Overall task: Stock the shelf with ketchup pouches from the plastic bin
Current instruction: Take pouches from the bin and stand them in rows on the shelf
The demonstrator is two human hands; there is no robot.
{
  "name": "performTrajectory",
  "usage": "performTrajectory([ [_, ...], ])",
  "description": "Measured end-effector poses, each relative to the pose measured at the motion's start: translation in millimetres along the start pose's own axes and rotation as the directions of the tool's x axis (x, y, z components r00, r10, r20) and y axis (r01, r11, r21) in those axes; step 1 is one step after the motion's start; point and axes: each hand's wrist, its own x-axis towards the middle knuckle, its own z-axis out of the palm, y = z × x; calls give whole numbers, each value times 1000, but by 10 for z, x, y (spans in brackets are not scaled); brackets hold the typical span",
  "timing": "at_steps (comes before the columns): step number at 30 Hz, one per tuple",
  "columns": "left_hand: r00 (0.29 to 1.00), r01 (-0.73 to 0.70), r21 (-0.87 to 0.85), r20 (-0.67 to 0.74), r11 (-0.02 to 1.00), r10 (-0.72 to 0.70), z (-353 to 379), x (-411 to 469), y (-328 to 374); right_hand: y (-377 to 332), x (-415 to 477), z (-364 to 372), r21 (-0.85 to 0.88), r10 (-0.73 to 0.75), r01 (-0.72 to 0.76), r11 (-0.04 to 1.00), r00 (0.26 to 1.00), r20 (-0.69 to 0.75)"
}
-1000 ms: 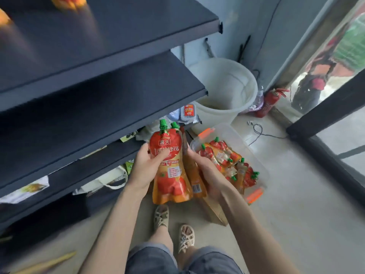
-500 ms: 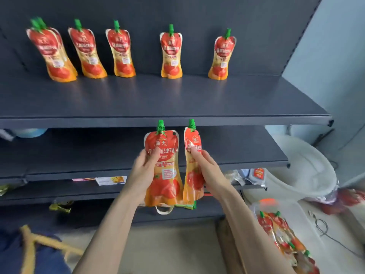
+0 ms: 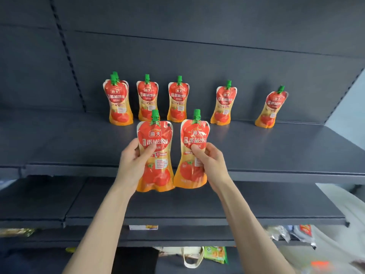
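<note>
Grip: left hand (image 3: 134, 163), right hand (image 3: 212, 165) each clasp one pouch (image 3: 156, 155).
Change: raised from bin to shelf (image 3: 79, 143).
Meaning: placement next.

A small shop aisle, dark grey metal gondola shelving (image 3: 256, 147) with slotted back panels, identical red-and-orange spouted ketchup pouches (image 3: 178, 99) faced in a row along the back, packaged snack goods (image 3: 215, 254) crowding the bottom tier.
</note>
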Motion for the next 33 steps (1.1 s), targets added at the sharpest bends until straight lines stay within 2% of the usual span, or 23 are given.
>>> performTrajectory([
  [10,987,-127,19,-96,992,128,-448,1127,135,-144,1215,741,-13,-166,167,986,985,48],
  [17,981,-97,34,-163,995,101,-807,1671,53,80,1790,1167,-4,-152,152,988,988,30],
  [28,998,-66,19,19,998,65,-1271,2412,-95,186,2258,1661,-75,-160,156,985,985,-57],
  [31,995,-30,-8,91,1000,30,-1380,2439,-191,295,2275,1660,-162,-175,165,973,983,-48],
  [33,990,-9,42,138,999,3,-1438,2418,-275,413,2262,1609,-245,-165,157,957,986,-15],
])
